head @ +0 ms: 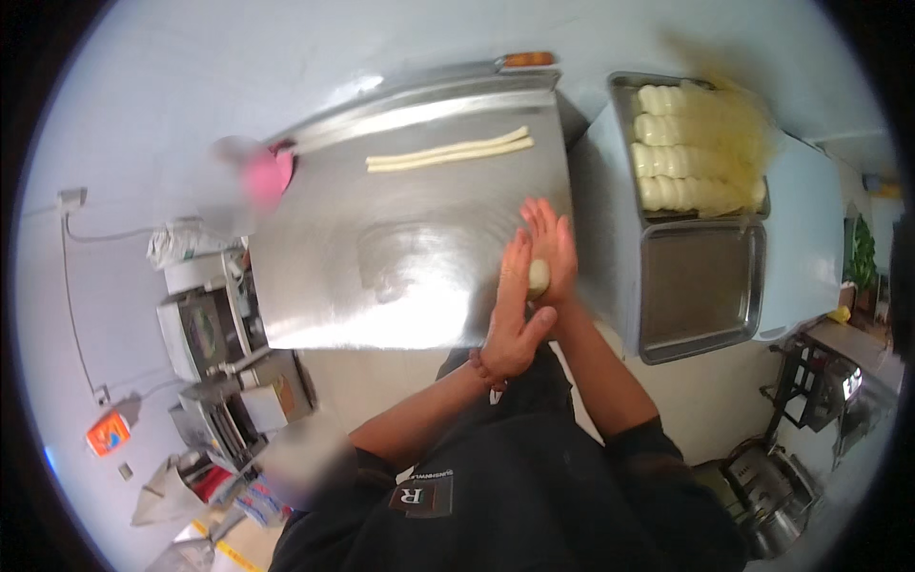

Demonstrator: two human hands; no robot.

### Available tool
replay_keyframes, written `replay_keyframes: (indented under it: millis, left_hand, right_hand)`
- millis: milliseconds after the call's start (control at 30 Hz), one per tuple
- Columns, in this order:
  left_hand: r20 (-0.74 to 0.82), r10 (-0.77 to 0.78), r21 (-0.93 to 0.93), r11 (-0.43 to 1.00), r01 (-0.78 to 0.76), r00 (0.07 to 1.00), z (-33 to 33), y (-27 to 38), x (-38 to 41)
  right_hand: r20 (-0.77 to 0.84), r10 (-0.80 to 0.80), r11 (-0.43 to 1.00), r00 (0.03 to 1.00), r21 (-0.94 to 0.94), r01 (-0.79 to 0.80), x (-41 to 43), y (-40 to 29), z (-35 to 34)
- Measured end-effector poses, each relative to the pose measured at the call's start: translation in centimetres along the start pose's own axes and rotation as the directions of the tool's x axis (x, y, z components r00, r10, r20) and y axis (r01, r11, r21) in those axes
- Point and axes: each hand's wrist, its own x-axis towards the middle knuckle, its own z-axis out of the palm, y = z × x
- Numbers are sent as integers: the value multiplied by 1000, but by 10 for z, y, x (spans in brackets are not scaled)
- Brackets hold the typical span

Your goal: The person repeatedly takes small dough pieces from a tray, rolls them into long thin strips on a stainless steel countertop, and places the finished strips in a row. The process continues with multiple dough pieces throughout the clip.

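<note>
A small piece of pale dough [538, 279] lies between my two palms, near the right end of the stainless steel worktable [322, 250]. My left hand [511, 314], with a beaded bracelet at its wrist, presses from the left, fingers straight and pointing away from me. From the other side my right hand [554, 250] supports the dough with its palm turned up and fingers extended. Two long dough strips [450, 155] rest side by side towards the table's back.
Right of the table, a metal tray [624, 100] holds rows of shaped dough [665, 161], partly under yellowish plastic film. A second metal tray [647, 293] adjoins it. A wooden-handled tool [529, 59] lies on the back ledge. Something pink [268, 175] is at the back left.
</note>
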Motion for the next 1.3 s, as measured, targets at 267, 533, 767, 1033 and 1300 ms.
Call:
replay_keyframes:
  millis: [267, 533, 767, 1033, 1300]
  left_hand:
    - [-146, -278, -245, 940, 237, 950, -43, -8, -24]
    - [-42, -441, -327, 854, 405, 896, -65, -50, -18]
    - [-87, -680, -641, 598, 481, 728, -75, -52, 8]
    - [-164, -780, -788, 472, 396, 604, -79, -72, 14]
    - [-151, -818, -894, 352, 276, 555, -105, -83, 15]
  right_hand:
    - [84, 198, 959, 977, -225, -175, -22, 21, 48]
    - [164, 477, 866, 863, 81, -494, -21, 54, 35]
    - [-2, 569, 531, 822, -763, -369, -29, 30, 17]
    - [92, 250, -201, 964, -969, 145, -34, 50, 50]
    - [312, 224, -99, 923, -935, 340, -37, 66, 17]
